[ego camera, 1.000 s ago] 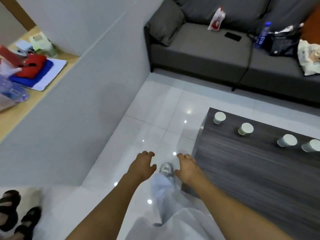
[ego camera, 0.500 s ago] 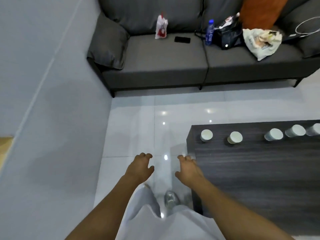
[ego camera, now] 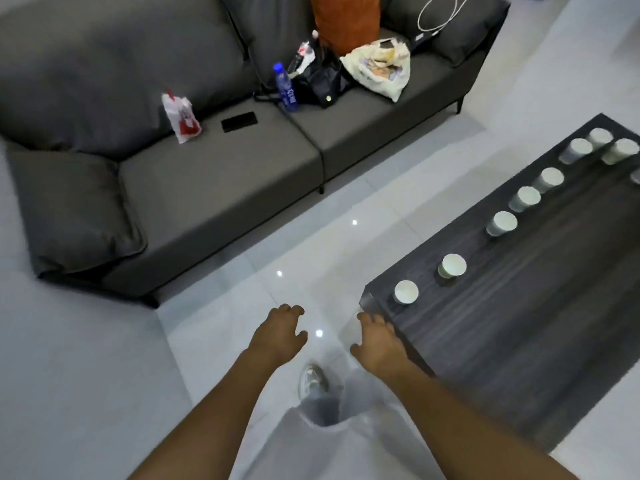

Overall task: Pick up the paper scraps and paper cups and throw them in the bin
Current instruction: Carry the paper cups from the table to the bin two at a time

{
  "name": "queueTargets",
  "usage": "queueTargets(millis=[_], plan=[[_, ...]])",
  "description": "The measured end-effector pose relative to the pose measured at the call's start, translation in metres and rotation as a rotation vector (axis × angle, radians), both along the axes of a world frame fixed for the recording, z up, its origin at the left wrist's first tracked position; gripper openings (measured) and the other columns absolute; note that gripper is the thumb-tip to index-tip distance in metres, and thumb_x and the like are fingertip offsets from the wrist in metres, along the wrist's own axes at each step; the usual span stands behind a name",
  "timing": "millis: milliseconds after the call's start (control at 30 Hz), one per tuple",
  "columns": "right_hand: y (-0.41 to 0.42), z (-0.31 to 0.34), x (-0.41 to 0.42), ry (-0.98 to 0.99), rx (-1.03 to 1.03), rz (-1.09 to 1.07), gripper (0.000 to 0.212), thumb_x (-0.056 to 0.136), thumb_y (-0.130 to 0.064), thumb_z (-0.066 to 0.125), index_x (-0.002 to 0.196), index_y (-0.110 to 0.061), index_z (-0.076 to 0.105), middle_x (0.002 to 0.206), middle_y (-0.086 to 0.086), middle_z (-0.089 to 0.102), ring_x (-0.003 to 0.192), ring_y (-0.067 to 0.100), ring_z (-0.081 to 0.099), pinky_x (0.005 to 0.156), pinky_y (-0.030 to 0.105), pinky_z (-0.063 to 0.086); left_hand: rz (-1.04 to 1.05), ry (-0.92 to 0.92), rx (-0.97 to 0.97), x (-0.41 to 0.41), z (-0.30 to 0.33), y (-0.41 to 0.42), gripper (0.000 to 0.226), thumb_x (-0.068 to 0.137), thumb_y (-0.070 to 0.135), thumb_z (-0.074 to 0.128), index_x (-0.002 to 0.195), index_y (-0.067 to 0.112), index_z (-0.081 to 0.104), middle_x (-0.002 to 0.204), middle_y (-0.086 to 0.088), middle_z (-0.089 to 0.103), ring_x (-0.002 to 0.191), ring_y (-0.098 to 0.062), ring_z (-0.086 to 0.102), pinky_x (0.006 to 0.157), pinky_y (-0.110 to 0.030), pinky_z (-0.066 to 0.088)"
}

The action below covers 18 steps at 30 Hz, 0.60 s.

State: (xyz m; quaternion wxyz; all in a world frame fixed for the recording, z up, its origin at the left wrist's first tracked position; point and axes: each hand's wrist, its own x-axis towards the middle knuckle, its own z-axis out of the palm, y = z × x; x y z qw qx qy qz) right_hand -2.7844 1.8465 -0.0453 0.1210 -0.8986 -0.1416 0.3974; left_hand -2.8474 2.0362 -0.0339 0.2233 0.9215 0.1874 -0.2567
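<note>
Several white paper cups stand in a row along the far edge of a dark wood-grain coffee table [ego camera: 512, 323]. The nearest cup [ego camera: 406, 292] is at the table's left corner, a second cup [ego camera: 453, 266] sits just beyond it, and a third cup [ego camera: 503, 224] follows further along. My left hand [ego camera: 277, 336] hovers over the white floor with loosely curled fingers, holding nothing. My right hand [ego camera: 377, 341] hangs empty at the table's near left corner, a short way below the nearest cup. No bin or paper scraps are in view.
A grey sofa [ego camera: 214, 174] fills the upper left, carrying a red-and-white packet [ego camera: 181, 117], a black phone [ego camera: 239, 121], a blue bottle [ego camera: 285, 86], a black bag [ego camera: 322, 81], a plastic bag [ego camera: 379, 69] and an orange cushion [ego camera: 344, 19]. My shoe [ego camera: 311, 379] is on the glossy tiles.
The view has swung right: the shelf and wall on the left are gone, the sofa is now upper left, and more cups show on the table. Both hands stay empty in front of me.
</note>
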Motion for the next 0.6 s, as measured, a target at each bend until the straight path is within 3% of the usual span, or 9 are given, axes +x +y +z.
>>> queueTargets(millis=[333, 600], plan=[[0.029, -0.007, 0.063, 0.044, 0.002, -0.378, 0.059, 0.093, -0.028, 0.056, 0.144, -0.018, 0.030, 0.147, 0.009, 0.034, 0.134, 0.031, 0.034, 0.108, 0.039, 0.035, -0.356, 0.041, -0.042, 0.134, -0.010, 0.036, 0.048, 0.093, 0.033, 0.051, 0.138, 0.020, 0.039, 0.129, -0.003, 0.047, 0.119, -0.019, 0.044, 0.092, -0.034, 0.047], [0.024, -0.018, 0.141, 0.047, -0.007, -0.620, 0.049, 0.093, -0.026, 0.056, 0.136, -0.014, 0.035, 0.137, 0.010, 0.039, 0.126, 0.029, 0.039, 0.100, 0.042, 0.043, -0.596, 0.041, -0.015, 0.256, -0.016, 0.021, 0.048, 0.094, 0.032, 0.049, 0.139, 0.020, 0.038, 0.133, -0.002, 0.045, 0.122, -0.018, 0.042, 0.090, -0.030, 0.045]])
